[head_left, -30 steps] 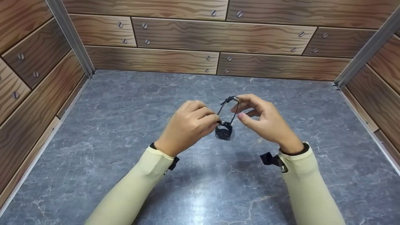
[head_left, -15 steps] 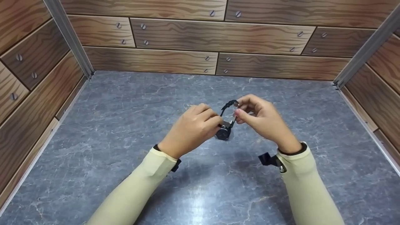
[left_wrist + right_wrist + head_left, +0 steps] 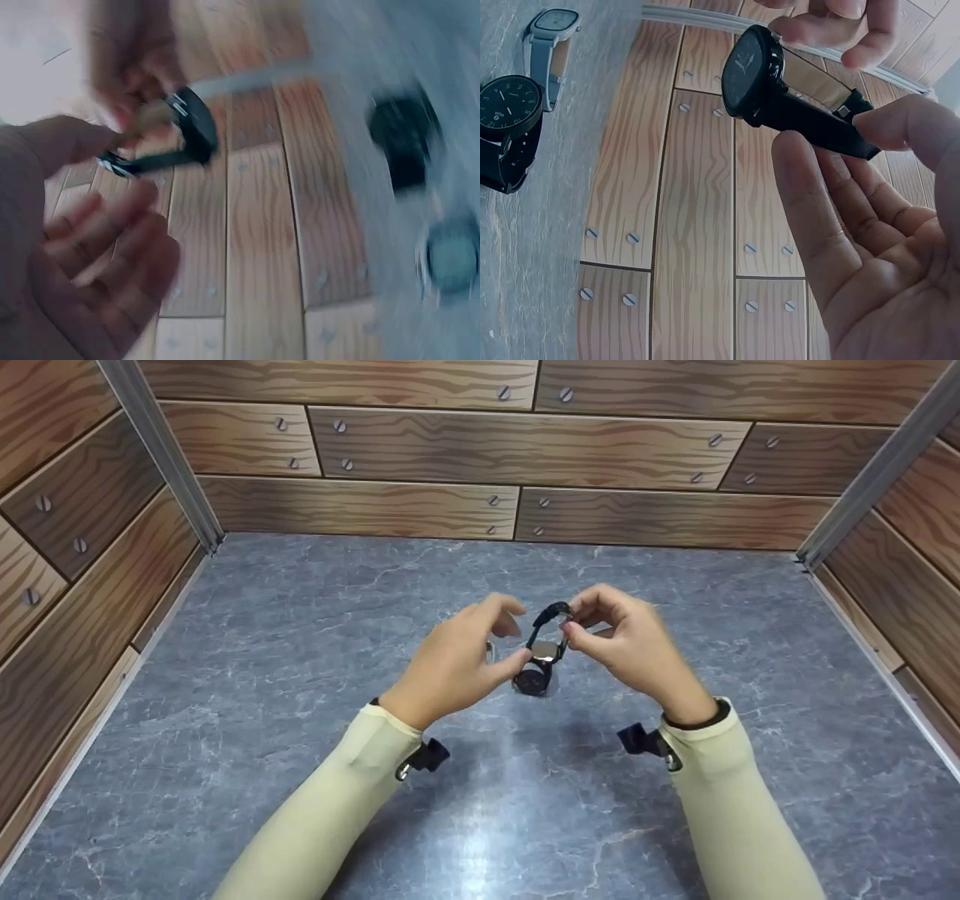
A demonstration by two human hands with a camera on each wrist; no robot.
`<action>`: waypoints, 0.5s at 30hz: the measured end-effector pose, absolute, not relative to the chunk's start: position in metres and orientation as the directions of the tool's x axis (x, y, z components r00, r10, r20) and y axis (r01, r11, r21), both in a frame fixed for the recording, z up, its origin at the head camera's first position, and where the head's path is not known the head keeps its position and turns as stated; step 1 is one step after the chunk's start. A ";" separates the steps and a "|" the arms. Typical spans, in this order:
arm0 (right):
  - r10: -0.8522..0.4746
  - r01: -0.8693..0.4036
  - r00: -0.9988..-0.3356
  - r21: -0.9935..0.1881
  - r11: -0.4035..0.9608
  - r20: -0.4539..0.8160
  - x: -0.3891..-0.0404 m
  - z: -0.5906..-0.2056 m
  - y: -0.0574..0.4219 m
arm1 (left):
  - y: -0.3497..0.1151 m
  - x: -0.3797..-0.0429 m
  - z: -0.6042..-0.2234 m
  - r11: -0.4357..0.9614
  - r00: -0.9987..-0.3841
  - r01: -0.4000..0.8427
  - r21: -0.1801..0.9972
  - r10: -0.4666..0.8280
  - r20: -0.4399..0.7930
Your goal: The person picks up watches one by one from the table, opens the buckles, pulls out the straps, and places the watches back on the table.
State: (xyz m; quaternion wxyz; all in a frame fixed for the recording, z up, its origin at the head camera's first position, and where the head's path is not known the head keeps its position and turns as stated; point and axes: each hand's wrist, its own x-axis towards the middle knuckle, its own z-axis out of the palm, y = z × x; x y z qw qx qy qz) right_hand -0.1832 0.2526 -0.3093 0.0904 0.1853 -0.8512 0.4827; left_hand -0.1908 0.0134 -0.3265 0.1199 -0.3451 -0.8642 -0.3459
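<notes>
A black wristwatch (image 3: 553,613) with its strap in a loop is held up above the table. My right hand (image 3: 634,649) pinches the strap between thumb and fingers. In the right wrist view the dark dial (image 3: 747,71) faces left and the strap's tan lining shows. My left hand (image 3: 454,660) is spread beside the watch, its thumb tip right at the case and its other fingers lifted away. On the table below lies a second black watch (image 3: 508,105) with white numerals. Near it is a watch with a square case and grey strap (image 3: 549,56), mostly behind my left hand in the head view.
The grey marbled tabletop (image 3: 300,660) is bordered by wood-patterned panels (image 3: 420,446) at the back and both sides. Metal posts (image 3: 169,457) stand at the back corners. A small black camera mount (image 3: 641,741) sticks out from each wrist.
My left fingers have come off the watch case and spread, uncovering its shiny surface. My right thumb and fingers have drawn together on the strap.
</notes>
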 end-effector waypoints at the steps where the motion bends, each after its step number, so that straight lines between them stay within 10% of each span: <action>1: -0.233 -0.405 -0.914 -0.790 0.461 0.333 -0.184 -0.309 0.252 | 0.014 -0.191 -0.325 0.520 -0.762 0.644 0.562 0.500 0.411; 15: -0.398 -0.506 -0.835 -0.813 0.288 0.378 -0.181 -0.313 0.250 | 0.006 -0.193 -0.319 0.468 -0.806 0.547 0.694 0.519 0.284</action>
